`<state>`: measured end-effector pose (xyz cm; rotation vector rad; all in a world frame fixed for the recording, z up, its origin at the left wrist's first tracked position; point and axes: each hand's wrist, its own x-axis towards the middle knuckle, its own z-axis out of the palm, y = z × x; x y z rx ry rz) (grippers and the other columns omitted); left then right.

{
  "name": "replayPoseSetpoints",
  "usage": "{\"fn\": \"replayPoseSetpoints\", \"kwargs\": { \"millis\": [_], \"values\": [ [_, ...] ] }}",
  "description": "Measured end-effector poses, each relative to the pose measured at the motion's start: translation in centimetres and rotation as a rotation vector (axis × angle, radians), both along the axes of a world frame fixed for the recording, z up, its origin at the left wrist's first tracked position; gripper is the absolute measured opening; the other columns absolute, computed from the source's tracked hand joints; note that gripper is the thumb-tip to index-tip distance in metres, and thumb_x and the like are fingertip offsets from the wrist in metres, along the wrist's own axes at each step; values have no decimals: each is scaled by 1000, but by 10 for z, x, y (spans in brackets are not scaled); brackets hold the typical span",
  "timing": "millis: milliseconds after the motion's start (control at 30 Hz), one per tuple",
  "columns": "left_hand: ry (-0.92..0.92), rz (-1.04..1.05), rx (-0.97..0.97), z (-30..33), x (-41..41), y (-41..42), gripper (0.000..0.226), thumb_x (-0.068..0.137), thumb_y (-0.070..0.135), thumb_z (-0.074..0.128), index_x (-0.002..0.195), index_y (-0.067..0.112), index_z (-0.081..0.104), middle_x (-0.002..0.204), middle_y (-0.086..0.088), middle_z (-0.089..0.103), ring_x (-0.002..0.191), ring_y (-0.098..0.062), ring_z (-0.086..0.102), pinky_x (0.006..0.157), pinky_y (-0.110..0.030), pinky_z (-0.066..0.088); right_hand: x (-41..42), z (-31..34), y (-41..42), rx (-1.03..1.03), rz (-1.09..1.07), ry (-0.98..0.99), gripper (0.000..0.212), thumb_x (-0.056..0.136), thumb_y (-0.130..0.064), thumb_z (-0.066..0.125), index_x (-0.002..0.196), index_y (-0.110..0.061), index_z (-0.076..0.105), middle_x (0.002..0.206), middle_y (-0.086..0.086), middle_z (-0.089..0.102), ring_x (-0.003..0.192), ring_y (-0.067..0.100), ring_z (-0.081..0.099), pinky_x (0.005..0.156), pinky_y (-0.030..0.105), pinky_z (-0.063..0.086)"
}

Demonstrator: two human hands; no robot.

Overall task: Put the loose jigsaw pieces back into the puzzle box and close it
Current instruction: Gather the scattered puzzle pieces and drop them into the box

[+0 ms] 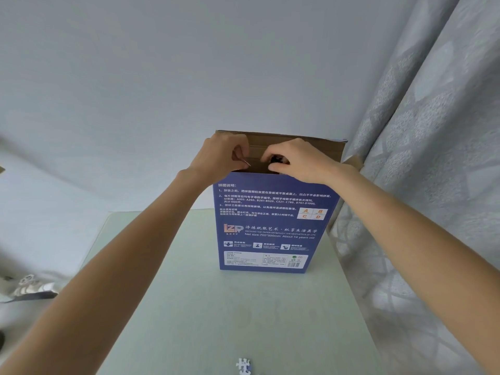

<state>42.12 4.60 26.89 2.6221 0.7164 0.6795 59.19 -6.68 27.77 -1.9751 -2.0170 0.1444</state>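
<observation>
A tall blue puzzle box (273, 223) stands upright on the pale green table (189, 307), its brown cardboard top flap (311, 144) raised. My left hand (221, 155) grips the box's top left edge, fingers curled over the opening. My right hand (300, 163) holds dark jigsaw pieces (276, 159) between its curled fingers and thumb, right above the open top. One loose white jigsaw piece (244, 365) lies on the table near the front edge.
A grey patterned curtain (419, 158) hangs close along the right side of the table and box. A plain wall stands behind. A silvery foil bag (29, 288) lies off the table at the left.
</observation>
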Motion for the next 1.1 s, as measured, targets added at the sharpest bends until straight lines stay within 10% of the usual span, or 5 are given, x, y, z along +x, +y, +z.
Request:
{"fn": "replayPoseSetpoints", "kwargs": {
  "millis": [200,367,600,1100],
  "values": [
    [106,-20,-16,-3,0,-2,26,82,4,58,100,20,68,89,5,70,84,-13,65,83,-29,49,-7,-9,-8,8,-21,51,32,98,-17,41,122,-30,58,120,-7,63,110,11,57,93,31,44],
    [-48,36,262,-21,-14,-22,18,91,29,54,105,26,65,88,13,69,82,-14,63,66,-29,48,-14,-15,-14,67,-43,77,36,97,-14,37,121,-31,58,121,-4,63,111,17,58,94,38,45],
    [-354,63,513,-74,-55,-76,14,87,20,57,94,17,69,83,6,69,78,-14,60,64,-20,42,-65,-65,-78,578,-87,105,24,93,-14,45,103,-13,67,100,-2,69,91,12,62,76,24,49],
    [654,409,-581,-288,-221,-227,61,80,41,67,133,21,46,124,-6,53,108,-22,55,91,-32,44,-154,-322,-256,-621,-575,221,45,90,-18,51,133,-11,39,129,15,39,120,35,38,94,36,39]
  ]
}}
